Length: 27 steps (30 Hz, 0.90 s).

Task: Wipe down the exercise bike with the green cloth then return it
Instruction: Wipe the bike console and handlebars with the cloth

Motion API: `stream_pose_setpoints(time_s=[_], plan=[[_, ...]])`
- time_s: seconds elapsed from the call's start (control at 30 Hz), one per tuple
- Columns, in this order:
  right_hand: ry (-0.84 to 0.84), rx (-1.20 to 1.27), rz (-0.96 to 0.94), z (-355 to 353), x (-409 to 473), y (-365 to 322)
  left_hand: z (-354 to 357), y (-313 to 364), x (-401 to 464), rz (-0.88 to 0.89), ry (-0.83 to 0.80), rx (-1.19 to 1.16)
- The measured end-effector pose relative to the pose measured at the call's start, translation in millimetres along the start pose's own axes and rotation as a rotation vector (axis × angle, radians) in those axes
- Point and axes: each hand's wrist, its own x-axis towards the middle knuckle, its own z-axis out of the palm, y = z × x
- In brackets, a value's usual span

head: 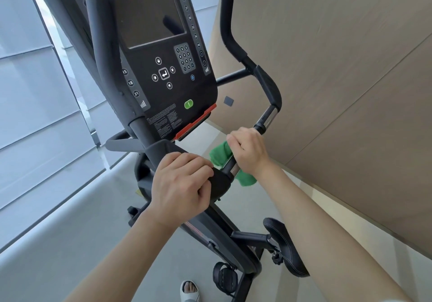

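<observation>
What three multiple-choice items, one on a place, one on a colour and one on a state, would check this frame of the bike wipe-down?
1. Where is the green cloth?
A. Draped over the saddle
B. Around the handlebar bar, under the right hand
C. On the floor by the pedal

2. What colour is the oval button low on the console?
A. Green
B. Blue
C. Yellow

3. What is the left hand doing?
A. Hanging free at the side
B. Pressing the keypad
C. Gripping the black padded part of the handlebar

Answers:
1 B: the cloth shows on both sides of the right hand, which is curled round the bar.
2 A: the button is bright green, above the red strip.
3 C: its fingers wrap the padded grip below the console.
</observation>
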Motion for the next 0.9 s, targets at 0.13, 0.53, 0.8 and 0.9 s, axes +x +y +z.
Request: stream_pose_setpoints(time_s=[0.13, 0.53, 0.8, 0.9], plan=[[0.017, -0.020, 0.037, 0.4, -5.7, -11.1, -0.2, -1.1, 0.5, 0.007, -0.008, 0.002], [0.223, 0.138, -0.101, 13.5, -46.6, -49.9, 2.9, -2.6, -1.7, 0.024, 0.044, 0.029], [0.350, 0.225, 0.008, 19.6, -62.4, -59.0, -11.0, -0.5, -1.0, 0.008, -0.145, 0.009], [0.374, 0.278, -0.002, 14.0, -59.6, -61.3, -20.6, -5.8, -0.1, -0.012, -0.271, -0.033]])
